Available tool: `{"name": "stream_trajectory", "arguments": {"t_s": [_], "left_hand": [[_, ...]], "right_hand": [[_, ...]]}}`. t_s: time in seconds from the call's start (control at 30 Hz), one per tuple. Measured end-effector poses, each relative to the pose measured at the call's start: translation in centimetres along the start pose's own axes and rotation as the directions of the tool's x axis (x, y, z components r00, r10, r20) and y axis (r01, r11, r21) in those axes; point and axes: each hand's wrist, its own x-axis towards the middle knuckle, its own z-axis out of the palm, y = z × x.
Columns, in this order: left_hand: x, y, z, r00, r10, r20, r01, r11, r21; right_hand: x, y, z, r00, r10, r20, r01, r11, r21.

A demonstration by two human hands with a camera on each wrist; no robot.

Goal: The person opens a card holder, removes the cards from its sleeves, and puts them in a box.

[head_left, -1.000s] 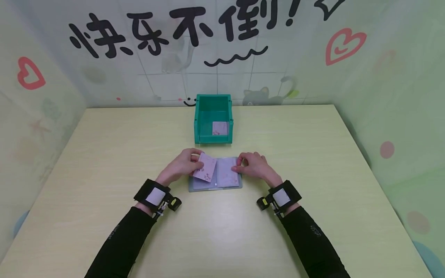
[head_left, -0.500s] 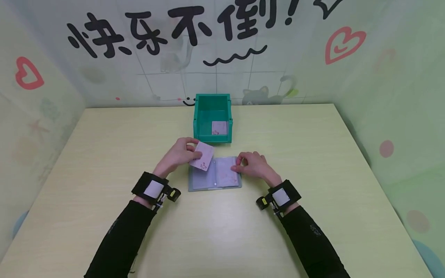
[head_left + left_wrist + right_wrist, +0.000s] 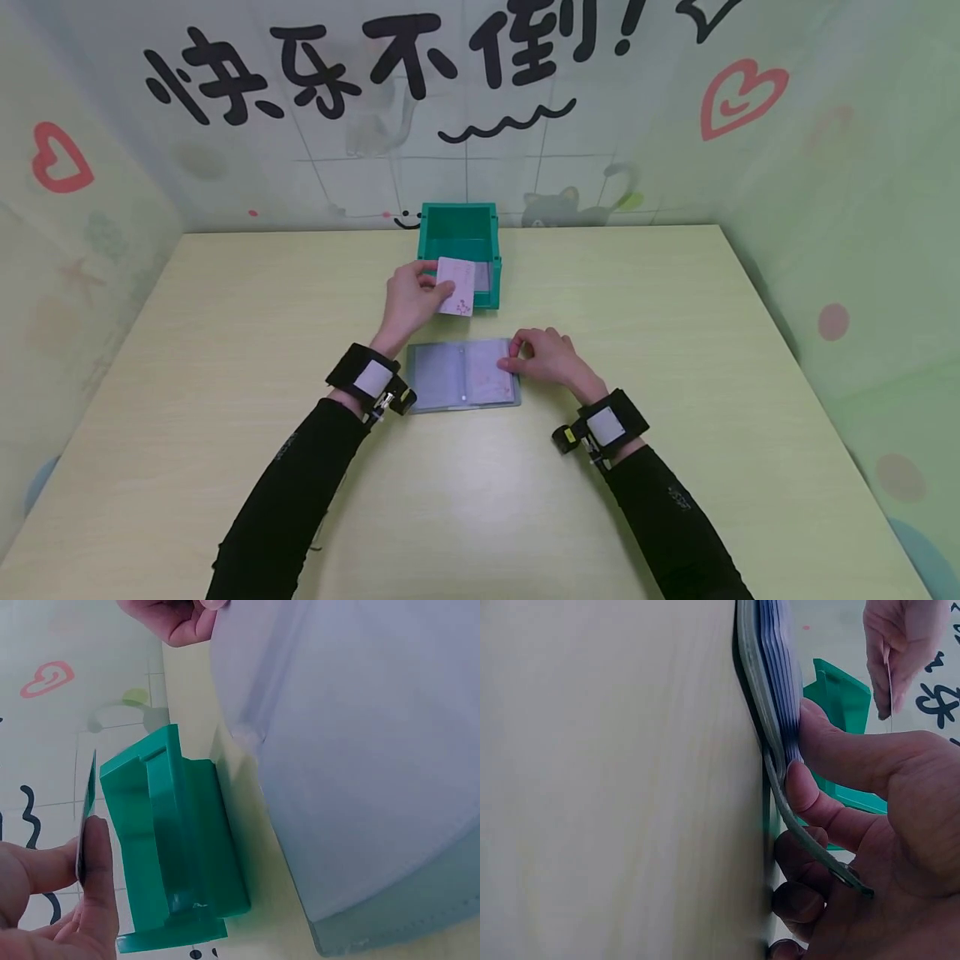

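Note:
My left hand [image 3: 407, 302] pinches a small pink card [image 3: 457, 287] between thumb and fingers, over the front of a green plastic bin [image 3: 459, 223]. The left wrist view shows that card [image 3: 87, 806] edge-on beside the bin. Another pink card [image 3: 483, 277] lies inside the bin, partly hidden behind the held one. An open card holder [image 3: 437, 377] with clear sleeves lies on the table in front of the bin. At its right edge my right hand [image 3: 552, 360] pinches the stacked sleeves [image 3: 780, 682]. A strap with a snap [image 3: 810, 844] sticks out against the right palm.
The bin stands near the back edge of the pale wooden table [image 3: 262, 333]. Printed wall panels [image 3: 637, 150] rise behind the table and at both sides. Each wrist wears a camera on a black band [image 3: 611, 421].
My left hand has lifted the pink card off the holder's left page and carried it up and away, to the bin's front. The right hand keeps its place at the holder.

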Motion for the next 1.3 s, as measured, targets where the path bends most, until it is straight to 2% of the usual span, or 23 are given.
{"name": "stream_trajectory", "arguments": {"t_s": [0.37, 0.7, 0.8, 1.0, 1.17, 1.3], "left_hand": [[2.2, 1.3, 2.3, 0.998, -0.009, -0.068, 0.009, 1.000, 0.009], [4.3, 1.3, 3.6, 0.994, -0.026, -0.106, 0.027, 1.000, 0.010], [4.7, 1.3, 3.9, 0.996, -0.019, -0.083, 0.022, 0.999, 0.037], [5.3, 1.1, 4.5, 1.000, -0.018, 0.005, 0.017, 0.991, 0.129], [5.9, 0.8, 4.9, 0.999, -0.038, 0.014, 0.035, 0.982, 0.184], [6.4, 0.6, 5.1, 0.999, -0.033, 0.034, 0.022, 0.959, 0.281]], "right_hand": [[0.0, 0.1, 0.2, 1.000, 0.012, -0.004, -0.012, 1.000, -0.001], [0.1, 0.2, 0.4, 1.000, 0.018, -0.004, -0.018, 1.000, 0.003], [0.1, 0.2, 0.4, 1.000, 0.019, -0.008, -0.019, 1.000, -0.003], [0.0, 0.2, 0.4, 1.000, 0.012, -0.018, -0.012, 1.000, -0.010], [0.1, 0.2, 0.3, 1.000, 0.005, -0.017, -0.005, 1.000, -0.016], [0.1, 0.1, 0.2, 1.000, 0.008, -0.019, -0.008, 1.000, -0.019]]}}
